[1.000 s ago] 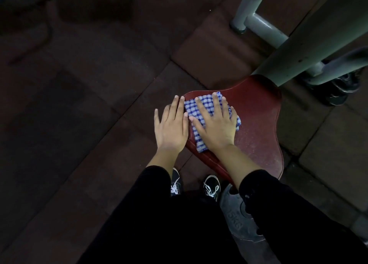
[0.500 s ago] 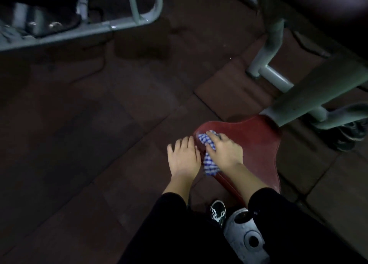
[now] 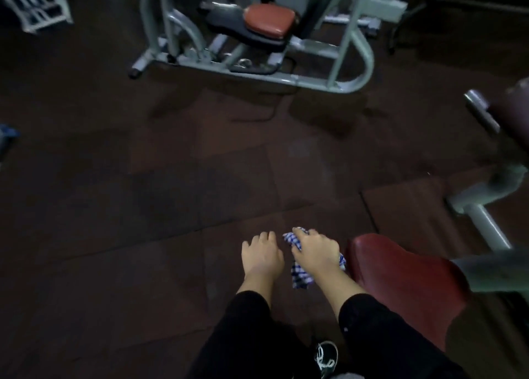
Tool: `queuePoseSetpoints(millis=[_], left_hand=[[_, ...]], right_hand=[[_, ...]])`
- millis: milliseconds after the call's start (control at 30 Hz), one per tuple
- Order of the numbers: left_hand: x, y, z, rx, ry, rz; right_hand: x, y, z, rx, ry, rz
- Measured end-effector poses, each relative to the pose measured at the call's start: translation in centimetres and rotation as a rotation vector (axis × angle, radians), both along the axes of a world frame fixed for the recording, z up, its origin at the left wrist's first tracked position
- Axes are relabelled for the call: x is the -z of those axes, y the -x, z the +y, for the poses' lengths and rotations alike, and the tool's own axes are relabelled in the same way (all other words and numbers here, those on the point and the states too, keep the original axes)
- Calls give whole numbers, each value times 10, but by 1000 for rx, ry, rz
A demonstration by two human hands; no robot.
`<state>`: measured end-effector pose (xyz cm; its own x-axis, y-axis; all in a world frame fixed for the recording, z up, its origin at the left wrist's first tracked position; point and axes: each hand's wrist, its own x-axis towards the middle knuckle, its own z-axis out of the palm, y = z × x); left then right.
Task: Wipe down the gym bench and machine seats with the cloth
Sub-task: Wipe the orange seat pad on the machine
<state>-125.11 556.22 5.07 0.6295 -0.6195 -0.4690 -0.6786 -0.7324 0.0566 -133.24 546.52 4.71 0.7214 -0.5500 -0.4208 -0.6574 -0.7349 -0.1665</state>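
Right grip: the right hand (image 3: 316, 250) is clenched round the cloth (image 3: 297, 267), palm down, its fingers curled over the bunched fabric.
Cloth: blue-and-white check, crumpled; one fold shows ahead of the right knuckles, the rest hangs below the right hand toward the wrist. It is off the seat pad, in the air above the floor.
Left grip: the left hand (image 3: 262, 254) is released and holds nothing; its fingers are loosely bent, palm down, just beside the right hand on the side away from the seat. Whether it touches the cloth cannot be told.
Near seat: a dark red padded machine seat (image 3: 400, 275) lies just to the right of the right grip, its rounded front edge close to the knuckles but not touched by them. A pale grey frame tube (image 3: 486, 227) runs beyond it.
Far seat: an orange-brown seat pad (image 3: 269, 19) on a grey tubular machine frame (image 3: 355, 63) stands well ahead of both grips.
Floor: dark rubber tiles (image 3: 171, 192) with visible seams lie under and ahead of both grips.
Person: black sleeves (image 3: 369, 315) reach to the forearms; a dark shoe with white laces (image 3: 326, 355) shows below the grips.
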Motion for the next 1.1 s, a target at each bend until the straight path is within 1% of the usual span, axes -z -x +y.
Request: queuePoseSetpoints(millis=[167, 400, 567, 800, 967, 1100], left_hand=[[-23, -61, 42, -151, -26, 2], [-45, -156, 87, -239, -45, -18], [-49, -207, 90, -288, -42, -12], [-46, -292, 40, -273, -54, 8], [-47, -384, -27, -250, -53, -17], [-58, -458, -87, -264, -60, -36]], right_hand=[[-17, -70, 33, -94, -10, -31], [-37, -176, 71, -142, -20, -81], [-45, -235, 73, -159, -8, -123], [-39, -321, 23, -181, -7, -109], [-34, -415, -45, -183, 1, -123], [-47, -489, -109, -163, -5, -153]])
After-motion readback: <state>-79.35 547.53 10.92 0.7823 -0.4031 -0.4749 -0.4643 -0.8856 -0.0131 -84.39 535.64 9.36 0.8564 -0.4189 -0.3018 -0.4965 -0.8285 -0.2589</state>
